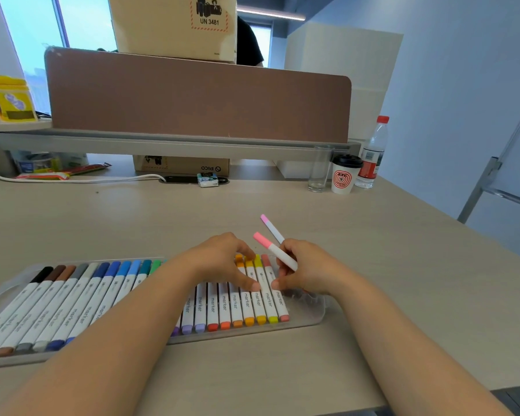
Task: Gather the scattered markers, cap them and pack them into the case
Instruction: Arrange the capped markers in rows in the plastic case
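Observation:
A clear plastic marker case (315,313) lies open on the desk, filled with a row of several capped white markers (81,304) running from black and brown at the left to orange, yellow and salmon at the right. My right hand (309,270) grips two capped pink markers: one with a bright pink cap (275,250), one with a paler pink cap (271,228) behind it. Its thumb touches the rightmost markers in the case. My left hand (222,259) rests over the orange and yellow markers, fingertips pressing on them. The case's right end holds no markers.
At the desk's back right stand a drinking glass (319,169), a paper coffee cup (344,175) and a water bottle (373,154). A brown divider panel (198,100) crosses the back, with a white cable (81,179), snack packets and a cardboard box (182,165) beneath it.

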`<action>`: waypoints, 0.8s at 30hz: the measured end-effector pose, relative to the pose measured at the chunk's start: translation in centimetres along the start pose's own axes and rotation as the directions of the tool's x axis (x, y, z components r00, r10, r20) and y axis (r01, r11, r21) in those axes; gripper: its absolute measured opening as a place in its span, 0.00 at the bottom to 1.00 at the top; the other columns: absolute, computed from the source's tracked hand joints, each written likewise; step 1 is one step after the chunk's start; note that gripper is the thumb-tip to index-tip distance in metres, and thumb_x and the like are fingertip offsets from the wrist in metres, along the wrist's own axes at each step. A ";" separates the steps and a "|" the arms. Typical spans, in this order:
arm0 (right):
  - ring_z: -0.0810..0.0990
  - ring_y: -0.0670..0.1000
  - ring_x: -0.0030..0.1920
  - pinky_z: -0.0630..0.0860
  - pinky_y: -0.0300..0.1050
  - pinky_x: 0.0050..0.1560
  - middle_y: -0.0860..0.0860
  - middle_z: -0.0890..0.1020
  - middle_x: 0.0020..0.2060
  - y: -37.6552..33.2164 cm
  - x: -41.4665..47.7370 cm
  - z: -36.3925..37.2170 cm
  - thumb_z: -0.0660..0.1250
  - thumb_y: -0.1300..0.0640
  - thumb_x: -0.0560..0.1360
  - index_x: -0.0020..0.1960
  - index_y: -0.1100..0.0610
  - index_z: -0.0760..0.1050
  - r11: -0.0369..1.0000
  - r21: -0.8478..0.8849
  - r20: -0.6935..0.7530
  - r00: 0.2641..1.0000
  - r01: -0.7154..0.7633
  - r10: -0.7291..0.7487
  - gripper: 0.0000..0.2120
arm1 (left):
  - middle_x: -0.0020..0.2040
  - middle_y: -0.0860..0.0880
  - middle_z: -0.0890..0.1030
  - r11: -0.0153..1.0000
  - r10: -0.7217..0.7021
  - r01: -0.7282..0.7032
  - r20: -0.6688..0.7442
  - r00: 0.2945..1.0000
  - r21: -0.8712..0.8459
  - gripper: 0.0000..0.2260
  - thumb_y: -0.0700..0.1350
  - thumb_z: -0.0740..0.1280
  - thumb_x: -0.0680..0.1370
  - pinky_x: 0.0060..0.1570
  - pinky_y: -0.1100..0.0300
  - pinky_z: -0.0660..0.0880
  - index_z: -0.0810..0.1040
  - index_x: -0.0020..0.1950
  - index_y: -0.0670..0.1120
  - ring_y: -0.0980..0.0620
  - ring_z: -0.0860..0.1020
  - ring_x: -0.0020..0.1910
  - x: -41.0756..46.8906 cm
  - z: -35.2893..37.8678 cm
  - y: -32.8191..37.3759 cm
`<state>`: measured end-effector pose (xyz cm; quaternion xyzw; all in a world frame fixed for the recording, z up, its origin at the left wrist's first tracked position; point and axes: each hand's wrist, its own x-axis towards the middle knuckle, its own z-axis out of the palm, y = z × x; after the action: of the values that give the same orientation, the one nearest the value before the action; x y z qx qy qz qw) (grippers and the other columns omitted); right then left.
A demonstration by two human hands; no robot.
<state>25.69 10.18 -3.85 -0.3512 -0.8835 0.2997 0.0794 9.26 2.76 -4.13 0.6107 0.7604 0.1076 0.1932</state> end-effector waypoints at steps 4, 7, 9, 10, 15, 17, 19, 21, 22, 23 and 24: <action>0.80 0.48 0.40 0.80 0.43 0.43 0.49 0.81 0.41 0.2 -0.1 0.0 0.76 0.58 0.67 0.50 0.53 0.72 0.997 0.072 -0.002 1.000 -0.027 0.027 0.16 | 0.64 0.51 0.68 0.999 0.019 -0.019 0.013 1.000 0.027 0.29 0.57 0.72 0.69 0.59 0.57 0.68 0.68 0.69 0.56 0.52 0.68 0.61 0.0 -0.1 0.0; 0.78 0.46 0.34 0.75 0.37 0.33 0.48 0.80 0.39 0.3 -0.1 -0.1 0.71 0.54 0.72 0.53 0.55 0.73 0.976 0.218 -0.094 0.995 -0.017 0.039 0.12 | 0.64 0.51 0.65 0.997 0.032 -0.036 0.060 0.998 0.075 0.28 0.60 0.69 0.71 0.64 0.52 0.66 0.64 0.70 0.62 0.50 0.64 0.64 -0.1 -0.1 0.0; 0.73 0.45 0.29 0.69 0.37 0.27 0.49 0.78 0.35 0.3 0.0 -0.3 0.61 0.52 0.79 0.52 0.56 0.74 0.931 0.365 -0.173 0.981 -0.019 0.087 0.09 | 0.65 0.50 0.62 0.992 0.037 -0.048 0.089 0.995 0.121 0.29 0.62 0.66 0.72 0.67 0.49 0.63 0.61 0.71 0.65 0.49 0.60 0.66 -0.2 0.1 0.0; 0.71 0.46 0.28 0.67 0.37 0.26 0.50 0.78 0.34 0.4 0.1 -0.5 0.56 0.53 0.81 0.53 0.57 0.75 0.898 0.440 -0.188 0.974 -0.032 0.126 0.11 | 0.66 0.50 0.61 0.988 0.042 -0.055 0.097 0.994 0.145 0.29 0.64 0.64 0.72 0.68 0.49 0.62 0.59 0.71 0.65 0.49 0.59 0.67 -0.3 0.2 0.1; 0.71 0.46 0.29 0.70 0.37 0.31 0.52 0.76 0.32 0.5 -0.3 -1.1 0.55 0.58 0.81 0.52 0.60 0.76 0.791 0.606 -0.118 0.974 -0.085 0.196 0.12 | 0.70 0.49 0.58 0.965 0.065 -0.088 0.098 0.993 0.248 0.29 0.64 0.60 0.74 0.67 0.51 0.61 0.54 0.74 0.63 0.48 0.56 0.70 -0.6 0.6 0.8; 0.73 0.46 0.32 0.72 0.37 0.34 0.52 0.78 0.33 0.7 -0.3 -1.1 0.57 0.57 0.81 0.50 0.60 0.77 0.786 0.612 -0.102 0.976 -0.089 0.190 0.11 | 0.71 0.49 0.58 0.965 0.058 -0.081 0.098 0.994 0.250 0.29 0.64 0.61 0.74 0.68 0.50 0.61 0.56 0.73 0.63 0.48 0.55 0.71 -0.6 0.5 1.0; 0.76 0.47 0.37 0.74 0.39 0.42 0.50 0.81 0.35 0.9 -0.1 -1.1 0.59 0.56 0.80 0.46 0.57 0.77 0.808 0.584 -0.123 0.975 -0.077 0.183 0.10 | 0.72 0.49 0.57 0.967 0.050 -0.072 0.097 0.994 0.245 0.30 0.63 0.62 0.74 0.68 0.49 0.60 0.57 0.73 0.62 0.47 0.54 0.72 -0.7 0.5 1.0; 0.76 0.48 0.41 0.73 0.42 0.48 0.49 0.83 0.36 1.1 0.1 -1.0 0.61 0.56 0.79 0.44 0.55 0.77 0.831 0.551 -0.144 0.974 -0.069 0.177 0.08 | 0.74 0.50 0.56 0.967 0.052 -0.074 0.095 0.994 0.244 0.29 0.63 0.62 0.73 0.69 0.47 0.60 0.58 0.73 0.62 0.47 0.53 0.73 -0.7 0.4 1.0; 0.76 0.48 0.41 0.72 0.42 0.48 0.49 0.83 0.37 1.1 0.2 -0.9 0.62 0.56 0.79 0.44 0.55 0.77 0.836 0.545 -0.145 0.975 -0.066 0.171 0.07 | 0.74 0.51 0.56 0.966 0.058 -0.079 0.094 0.994 0.245 0.29 0.63 0.63 0.73 0.70 0.46 0.60 0.59 0.73 0.62 0.47 0.53 0.73 -0.6 0.4 1.0; 0.76 0.47 0.41 0.72 0.43 0.47 0.49 0.83 0.37 1.1 0.2 -0.9 0.63 0.57 0.78 0.43 0.55 0.76 0.832 0.552 -0.137 0.977 -0.062 0.164 0.06 | 0.75 0.52 0.56 0.965 0.064 -0.086 0.095 0.993 0.248 0.29 0.63 0.63 0.73 0.70 0.46 0.59 0.59 0.73 0.61 0.47 0.53 0.73 -0.6 0.4 1.0; 0.76 0.47 0.39 0.72 0.42 0.45 0.50 0.83 0.36 1.1 0.2 -0.8 0.64 0.59 0.77 0.43 0.56 0.75 0.822 0.566 -0.124 0.980 -0.060 0.157 0.05 | 0.75 0.52 0.56 0.964 0.068 -0.091 0.097 0.993 0.251 0.29 0.63 0.63 0.73 0.70 0.45 0.58 0.59 0.73 0.61 0.47 0.53 0.73 -0.6 0.4 1.0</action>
<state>26.45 11.35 -3.81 -0.3858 -0.7258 0.5190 0.2343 10.42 2.41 -3.98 0.6647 0.7335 -0.0101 0.1419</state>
